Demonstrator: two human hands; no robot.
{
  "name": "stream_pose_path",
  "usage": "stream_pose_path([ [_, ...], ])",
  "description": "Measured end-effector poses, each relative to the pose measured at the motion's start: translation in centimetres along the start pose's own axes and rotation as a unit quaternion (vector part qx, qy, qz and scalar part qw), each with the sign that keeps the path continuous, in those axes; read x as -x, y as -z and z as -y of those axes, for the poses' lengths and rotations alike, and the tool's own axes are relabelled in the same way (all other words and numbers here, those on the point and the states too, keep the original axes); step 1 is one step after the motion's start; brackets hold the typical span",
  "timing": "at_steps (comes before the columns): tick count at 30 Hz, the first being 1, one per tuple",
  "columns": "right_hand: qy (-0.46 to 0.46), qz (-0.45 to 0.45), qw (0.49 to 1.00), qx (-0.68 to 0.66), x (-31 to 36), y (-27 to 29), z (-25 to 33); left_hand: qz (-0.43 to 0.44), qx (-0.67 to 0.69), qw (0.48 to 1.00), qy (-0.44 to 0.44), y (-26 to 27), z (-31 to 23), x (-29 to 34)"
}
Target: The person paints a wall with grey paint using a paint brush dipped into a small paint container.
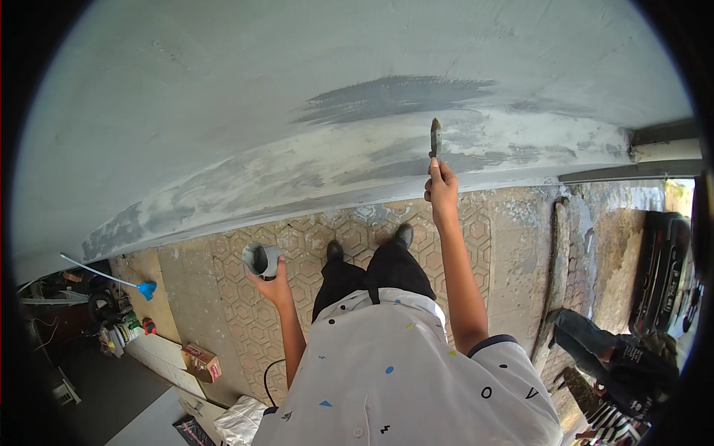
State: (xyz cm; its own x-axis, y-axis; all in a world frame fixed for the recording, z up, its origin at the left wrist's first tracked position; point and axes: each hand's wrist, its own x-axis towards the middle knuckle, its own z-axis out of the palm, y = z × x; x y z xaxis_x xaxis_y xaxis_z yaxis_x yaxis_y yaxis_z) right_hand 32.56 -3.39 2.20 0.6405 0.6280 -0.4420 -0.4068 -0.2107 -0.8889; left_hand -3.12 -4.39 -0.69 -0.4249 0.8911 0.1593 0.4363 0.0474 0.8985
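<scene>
My right hand (441,186) is closed round the handle of a paintbrush (436,138), its bristles pointing up at the wall. In front of me the wall (223,89) is pale grey, with a darker grey streak (394,97) just above the brush and patchy whitish and grey areas along its lower band. Whether the bristles touch the wall, I cannot tell. Lower and to the left, my left hand (274,281) grips a small grey-white cup (257,258) with dark grey inside, probably wet paint, tilted a little toward the view.
Patterned paving tiles (290,230) lie under my feet. At the left are a blue-headed stick (146,288), a cardboard box (201,363) and cluttered gear. A long raised kerb (556,267) runs on the right, with people (625,372) and a dark car (660,271) beyond.
</scene>
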Motion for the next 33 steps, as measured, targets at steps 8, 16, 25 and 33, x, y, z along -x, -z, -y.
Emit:
stream_pose_path([
  [8, 0.043, -0.038, 0.998, 0.028, 5.6, -3.8, -1.8, 0.054, 0.088, 0.994, 0.042, 2.5, 3.8, -5.1],
  [16, 0.025, -0.051, 0.997, 0.055, 11.8, -7.0, -4.3, 0.115, 0.172, 0.976, 0.065, 5.0, 8.3, -9.5],
  [25, 0.006, -0.054, 0.995, 0.088, 15.4, -8.9, -6.7, 0.101, 0.189, 0.971, 0.105, 8.7, 11.0, -10.9],
  [33, 0.025, -0.080, 0.994, 0.076, 17.6, -7.0, -6.0, 0.130, 0.170, 0.970, 0.114, 8.1, 10.5, -10.0],
])
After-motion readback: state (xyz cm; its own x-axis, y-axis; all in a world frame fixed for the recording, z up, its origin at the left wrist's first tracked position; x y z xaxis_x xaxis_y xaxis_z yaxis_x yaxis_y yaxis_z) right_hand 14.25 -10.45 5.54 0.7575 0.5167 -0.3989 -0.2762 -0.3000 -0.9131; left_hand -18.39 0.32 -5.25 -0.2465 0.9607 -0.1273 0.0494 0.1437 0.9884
